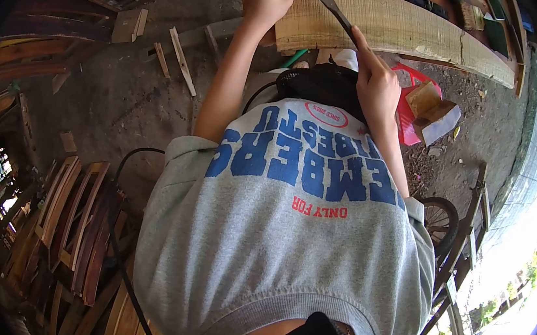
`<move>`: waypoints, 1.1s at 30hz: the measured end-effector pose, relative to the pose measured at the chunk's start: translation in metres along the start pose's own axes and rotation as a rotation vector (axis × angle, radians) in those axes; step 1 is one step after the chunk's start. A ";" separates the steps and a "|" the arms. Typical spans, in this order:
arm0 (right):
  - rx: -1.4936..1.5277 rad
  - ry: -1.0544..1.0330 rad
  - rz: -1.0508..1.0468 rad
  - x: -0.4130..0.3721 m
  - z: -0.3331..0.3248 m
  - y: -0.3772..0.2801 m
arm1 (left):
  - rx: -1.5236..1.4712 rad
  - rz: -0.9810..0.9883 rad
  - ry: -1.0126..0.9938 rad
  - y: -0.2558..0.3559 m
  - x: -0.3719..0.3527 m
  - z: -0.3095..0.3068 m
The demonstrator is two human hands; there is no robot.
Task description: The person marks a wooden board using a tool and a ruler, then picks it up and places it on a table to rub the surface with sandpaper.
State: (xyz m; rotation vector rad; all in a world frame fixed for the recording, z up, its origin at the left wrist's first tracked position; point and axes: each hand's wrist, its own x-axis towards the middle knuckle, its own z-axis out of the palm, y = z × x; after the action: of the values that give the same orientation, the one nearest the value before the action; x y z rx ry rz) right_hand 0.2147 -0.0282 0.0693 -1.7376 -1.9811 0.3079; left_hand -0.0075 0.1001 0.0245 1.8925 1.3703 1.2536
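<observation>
Holding slim dark tool (331,5), flat and wider toward far end, above pale grained plank (414,26). Near end hidden in our right hand (379,81), fingers wrapped on it, index stretched along; left hand (273,1), at top edge, pinches far tip, thumb against fingers. We reach both forearms (231,78) forward.

The dark slim tool (330,5) looks like metal, smooth and matt. The broad plank (413,32) is pale bare wood, its face roughened by fine crosswise lines. The sweatshirt (260,245) is soft, matt grey cloth; the red bag (406,120) looks like plastic, and the floor (123,113) dull, gritty earth.
</observation>
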 end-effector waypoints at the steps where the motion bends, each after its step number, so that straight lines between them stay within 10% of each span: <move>1: 0.020 0.014 0.000 -0.001 0.000 0.002 | 0.000 0.008 0.007 0.003 0.005 -0.001; 33: 0.000 -0.052 0.027 0.010 -0.006 -0.005 | 0.031 0.029 0.003 0.011 -0.001 -0.004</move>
State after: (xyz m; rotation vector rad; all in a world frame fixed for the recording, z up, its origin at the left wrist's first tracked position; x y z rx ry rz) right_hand 0.2126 -0.0198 0.0791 -1.7743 -1.9955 0.3657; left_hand -0.0057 0.0944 0.0349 1.9387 1.3755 1.2562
